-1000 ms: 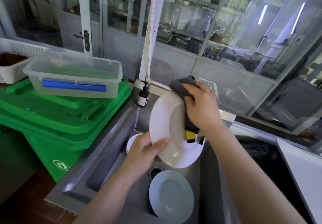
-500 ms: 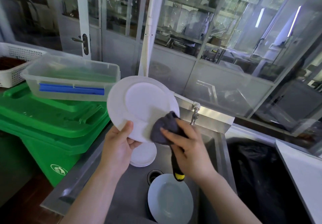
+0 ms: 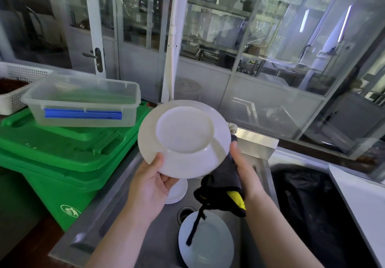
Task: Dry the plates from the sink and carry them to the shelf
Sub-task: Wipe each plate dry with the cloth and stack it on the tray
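White plate point(image 3: 184, 138) gripped by left hand point(image 3: 152, 181), risen since, right hand point(image 3: 242, 171) apparently clutching dark cloth point(image 3: 224, 181) now at rim

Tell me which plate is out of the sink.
The white plate held up in the left hand, underside facing the camera. The others, a small stack and a large plate, lie in the sink.
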The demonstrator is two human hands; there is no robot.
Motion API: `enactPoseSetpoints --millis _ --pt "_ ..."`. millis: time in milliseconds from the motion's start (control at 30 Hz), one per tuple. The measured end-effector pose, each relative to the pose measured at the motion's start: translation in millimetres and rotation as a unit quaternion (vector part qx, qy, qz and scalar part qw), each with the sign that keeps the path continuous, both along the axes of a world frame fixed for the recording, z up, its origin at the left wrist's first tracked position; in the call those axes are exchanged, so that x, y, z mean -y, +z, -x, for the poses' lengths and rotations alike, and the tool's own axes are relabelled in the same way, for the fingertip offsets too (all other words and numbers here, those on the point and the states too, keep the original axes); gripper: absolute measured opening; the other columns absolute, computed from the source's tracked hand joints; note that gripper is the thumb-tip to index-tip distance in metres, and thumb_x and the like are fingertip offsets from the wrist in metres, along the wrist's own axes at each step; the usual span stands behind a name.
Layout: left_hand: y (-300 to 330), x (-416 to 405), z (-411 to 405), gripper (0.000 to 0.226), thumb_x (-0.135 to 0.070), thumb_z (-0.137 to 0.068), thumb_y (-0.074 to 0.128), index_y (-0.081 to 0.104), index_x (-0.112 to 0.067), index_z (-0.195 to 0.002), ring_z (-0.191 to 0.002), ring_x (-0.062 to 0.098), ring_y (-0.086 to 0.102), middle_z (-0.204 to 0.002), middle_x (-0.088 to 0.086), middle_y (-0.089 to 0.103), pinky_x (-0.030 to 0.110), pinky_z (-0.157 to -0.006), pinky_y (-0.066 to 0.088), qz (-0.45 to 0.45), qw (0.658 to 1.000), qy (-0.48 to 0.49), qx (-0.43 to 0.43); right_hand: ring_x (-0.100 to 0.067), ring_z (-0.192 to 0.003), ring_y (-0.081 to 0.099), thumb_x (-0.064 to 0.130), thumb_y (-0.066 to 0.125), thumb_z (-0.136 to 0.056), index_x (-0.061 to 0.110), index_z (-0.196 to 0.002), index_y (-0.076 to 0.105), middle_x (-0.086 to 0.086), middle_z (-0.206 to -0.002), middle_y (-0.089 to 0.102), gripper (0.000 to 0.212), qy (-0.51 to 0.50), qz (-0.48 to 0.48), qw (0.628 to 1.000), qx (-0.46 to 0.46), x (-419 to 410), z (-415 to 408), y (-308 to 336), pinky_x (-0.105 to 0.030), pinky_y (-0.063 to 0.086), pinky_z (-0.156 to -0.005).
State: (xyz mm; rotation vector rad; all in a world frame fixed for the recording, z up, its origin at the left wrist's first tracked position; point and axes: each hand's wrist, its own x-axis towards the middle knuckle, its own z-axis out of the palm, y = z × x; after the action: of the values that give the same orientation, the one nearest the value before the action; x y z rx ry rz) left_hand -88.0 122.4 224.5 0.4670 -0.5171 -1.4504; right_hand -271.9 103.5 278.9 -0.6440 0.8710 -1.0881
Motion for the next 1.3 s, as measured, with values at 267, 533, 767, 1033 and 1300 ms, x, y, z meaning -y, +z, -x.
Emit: enactPoseSetpoints --millis 267,533,767,1033,1300 --pt "-13.5 1.4 -5.8 0.085 -0.027 -0.063 0.089 0.051 -0.013 -0.137 -0.127 0.037 0.049 -0.139 0.021 0.05 0.06 -0.099 0.044 0.043 0.976 -0.208 0.044 -0.032 -0.108 0.064 0.026 0.069 -0.071 0.008 -0.13 0.056 -0.017 -0.12 0.066 0.063 -0.032 0.051 0.998 -0.031 6.8 7.6 15.3 -0.041 0.054 -0.088" --pt "2.9 15.9 -37.5 0.051 -0.048 -0.085 0.059 0.065 -0.014 -0.122 -0.106 0.027 0.065 -0.12 0.011 0.066 0.039 -0.08 0.058 0.023 0.99 -0.133 -0.036 -0.03 -0.099 0.067 0.026 0.069 -0.071 0.011 -0.124 0.061 -0.013 -0.11 0.07 0.055 0.021 0.076 0.997 -0.01 12.8 29.3 24.0 -0.044 0.053 -0.09" --pt "15.2 14.0 -38.6 0.031 -0.026 -0.083 0.051 0.077 -0.017 -0.098 -0.089 0.021 0.07 -0.097 0.007 0.074 0.034 -0.073 0.059 -0.018 0.993 -0.068 0.095 -0.027 -0.089 0.071 0.029 0.072 -0.077 0.011 -0.106 0.071 -0.013 -0.099 0.073 0.034 -0.011 0.063 0.992 -0.108 15.8 31.0 14.6 -0.035 0.059 -0.074" --pt "37.5 0.3 -18.6 0.019 -0.017 -0.077 0.065 0.077 -0.031 -0.082 -0.081 0.009 0.07 -0.087 -0.005 0.075 0.025 -0.06 0.056 0.042 0.977 0.108 0.181 -0.014 -0.087 0.065 0.008 0.061 -0.084 0.03 -0.099 0.065 -0.001 -0.096 0.07 0.028 -0.132 0.229 0.919 -0.294 21.4 20.8 5.0 -0.034 0.051 -0.077" --pt "36.7 -13.0 14.7 0.017 -0.029 -0.083 0.054 0.065 -0.04 -0.077 -0.068 -0.008 0.06 -0.075 -0.022 0.069 0.011 -0.057 0.045 0.049 0.873 0.299 0.381 -0.001 -0.126 0.035 0.007 0.054 -0.079 0.025 -0.138 0.04 0.0 -0.131 0.036 0.063 -0.041 0.392 0.808 -0.438 -26.7 -38.9 -10.2 -0.01 0.022 -0.108"
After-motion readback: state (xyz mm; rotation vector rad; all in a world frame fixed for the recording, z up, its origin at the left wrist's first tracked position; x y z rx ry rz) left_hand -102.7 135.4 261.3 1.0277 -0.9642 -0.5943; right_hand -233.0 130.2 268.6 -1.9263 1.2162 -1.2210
